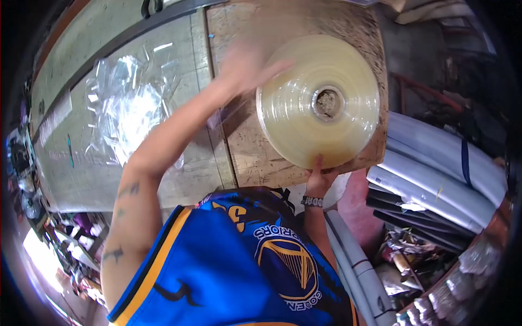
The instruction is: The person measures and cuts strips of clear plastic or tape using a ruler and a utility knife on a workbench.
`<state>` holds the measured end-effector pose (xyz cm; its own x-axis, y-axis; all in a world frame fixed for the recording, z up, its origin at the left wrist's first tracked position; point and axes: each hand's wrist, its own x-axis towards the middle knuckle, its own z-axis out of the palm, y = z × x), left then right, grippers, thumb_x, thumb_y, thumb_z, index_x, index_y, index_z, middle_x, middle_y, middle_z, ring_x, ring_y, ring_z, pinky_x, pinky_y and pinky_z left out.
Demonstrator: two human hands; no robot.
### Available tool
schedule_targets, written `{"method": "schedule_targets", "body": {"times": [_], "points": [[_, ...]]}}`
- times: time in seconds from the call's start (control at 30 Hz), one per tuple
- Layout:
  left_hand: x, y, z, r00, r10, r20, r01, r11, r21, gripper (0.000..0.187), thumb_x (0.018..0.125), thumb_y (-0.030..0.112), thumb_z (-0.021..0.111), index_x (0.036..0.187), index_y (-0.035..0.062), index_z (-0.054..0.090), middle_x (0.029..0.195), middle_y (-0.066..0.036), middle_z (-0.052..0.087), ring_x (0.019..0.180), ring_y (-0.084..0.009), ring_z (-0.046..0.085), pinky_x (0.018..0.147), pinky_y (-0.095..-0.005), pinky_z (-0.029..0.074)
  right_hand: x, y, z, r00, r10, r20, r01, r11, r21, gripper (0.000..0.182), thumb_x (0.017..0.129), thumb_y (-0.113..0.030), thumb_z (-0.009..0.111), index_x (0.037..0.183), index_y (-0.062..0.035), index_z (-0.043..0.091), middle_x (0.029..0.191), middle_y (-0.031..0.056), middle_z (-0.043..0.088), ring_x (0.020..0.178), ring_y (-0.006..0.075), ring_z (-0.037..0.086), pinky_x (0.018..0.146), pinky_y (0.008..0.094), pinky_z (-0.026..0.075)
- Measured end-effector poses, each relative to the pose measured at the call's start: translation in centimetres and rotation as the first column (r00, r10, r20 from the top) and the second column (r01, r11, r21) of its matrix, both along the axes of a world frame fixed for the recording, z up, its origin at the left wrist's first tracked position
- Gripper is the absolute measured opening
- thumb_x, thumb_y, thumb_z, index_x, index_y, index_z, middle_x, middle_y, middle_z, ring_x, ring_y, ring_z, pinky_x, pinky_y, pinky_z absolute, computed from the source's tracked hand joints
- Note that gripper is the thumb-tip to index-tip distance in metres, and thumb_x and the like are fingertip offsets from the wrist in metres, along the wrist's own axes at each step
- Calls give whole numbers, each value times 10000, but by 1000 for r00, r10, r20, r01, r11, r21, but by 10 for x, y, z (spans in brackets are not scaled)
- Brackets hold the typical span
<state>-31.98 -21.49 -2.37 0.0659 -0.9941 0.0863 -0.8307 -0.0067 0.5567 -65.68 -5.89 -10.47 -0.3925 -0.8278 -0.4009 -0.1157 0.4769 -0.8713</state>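
Observation:
A large roll of clear plastic film [293, 119], yellowish and wound around a cardboard core [328, 103], lies flat on a worn wooden board [253, 157]. My left hand [247, 62] is at the roll's upper left edge, smeared by motion; its thumb stands apart from the other fingers and reaches over the roll's face. Nothing shows in that hand. On the near edge, my right hand [322, 178] grips the roll, thumb on top and the other fingers mostly hidden below. A watch sits on the right wrist.
Crumpled clear plastic [133, 106] lies on the grey table [201, 187] at left, with a small thin dark green item [70, 150] farther left. Long grey-wrapped rolls [435, 163] are stacked at right. Bundles of clear plastic [448, 301] sit at lower right.

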Motion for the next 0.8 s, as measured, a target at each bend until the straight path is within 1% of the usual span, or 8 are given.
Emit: {"method": "schedule_targets", "body": {"times": [0.1, 0.13, 0.23, 0.27, 0.33, 0.43, 0.6, 0.8], "points": [[11, 122, -20, 993, 25, 119, -41, 990, 134, 895, 753, 575, 815, 1395, 10, 550, 1388, -205, 579, 1402, -399, 434, 1173, -536, 308, 12, -4, 15, 998, -16, -66, 15, 1000, -16, 605, 955, -307, 762, 1336, 31, 436, 1221, 140, 617, 971, 174, 654, 556, 272, 549], [8, 146, -39, 978, 12, 207, -7, 1000, -27, 652, 795, 432, 824, 1273, 31, 637, 1331, -184, 608, 1374, -368, 471, 1181, -537, 290, 19, -6, 25, 994, -28, -107, 30, 999, 21, 606, 950, -334, 766, 1336, 8, 448, 1200, 126, 633, 924, 165, 665, 506, 261, 530], [24, 169, -61, 976, -137, 171, 151, 986, -74, 455, 823, 319, 816, 1162, 41, 695, 1299, -157, 635, 1368, -337, 486, 1180, -528, 301, -3, -8, 9, 995, 95, -43, -87, 982, 167, 654, 901, -356, 812, 1250, 76, 466, 1197, 208, 605, 963, 208, 651, 669, 335, 583], [30, 175, -52, 991, -118, 62, 123, 989, -77, 263, 853, 245, 809, 1014, 49, 739, 1184, -134, 694, 1249, -315, 583, 1100, -466, 405, -5, -5, -1, 990, 69, -124, -55, 992, 111, 663, 898, -365, 813, 1250, 78, 466, 1181, 208, 615, 949, 217, 655, 657, 339, 584], [56, 189, -6, 981, -4, -194, 8, 1000, 21, 258, 834, 245, 832, 916, 25, 725, 1056, -129, 723, 1120, -290, 637, 998, -427, 471, -9, -5, -24, 959, 29, -281, -32, 999, -6, 682, 892, -382, 815, 1250, 82, 467, 1149, 208, 634, 923, 234, 664, 633, 345, 586], [138, 223, 23, 903, 93, -420, -66, 995, 78, 333, 833, 270, 868, 734, 18, 674, 780, -47, 692, 771, -159, 623, 729, -331, 497, -24, -10, -45, 970, 82, -230, -105, 991, -88, 688, 898, -390, 808, 1278, 71, 468, 1112, 193, 654, 914, 250, 667, 545, 336, 567], [271, 264, 55, 895, 346, -282, -242, 907, 343, 497, 854, 379, 859, 638, 86, 521, 625, 71, 394, 626, -66, 364, 534, -305, 276, -25, -14, -11, 989, 144, -16, -141, 981, 129, 569, 907, -401, 799, 1223, 5, 556, 1037, 113, 669, 704, 169, 634, 504, 312, 552], [344, 263, 47, 939, 322, 121, -343, 851, 398, 450, 825, 409, 858, 736, 50, 602, 682, -26, 560, 648, -182, 550, 609, -375, 454, -67, -14, -9, 969, 235, -76, -226, 967, 119, 589, 893, -344, 828, 1269, -4, 528, 990, 84, 668, 751, 161, 628, 602, 303, 556]]}}
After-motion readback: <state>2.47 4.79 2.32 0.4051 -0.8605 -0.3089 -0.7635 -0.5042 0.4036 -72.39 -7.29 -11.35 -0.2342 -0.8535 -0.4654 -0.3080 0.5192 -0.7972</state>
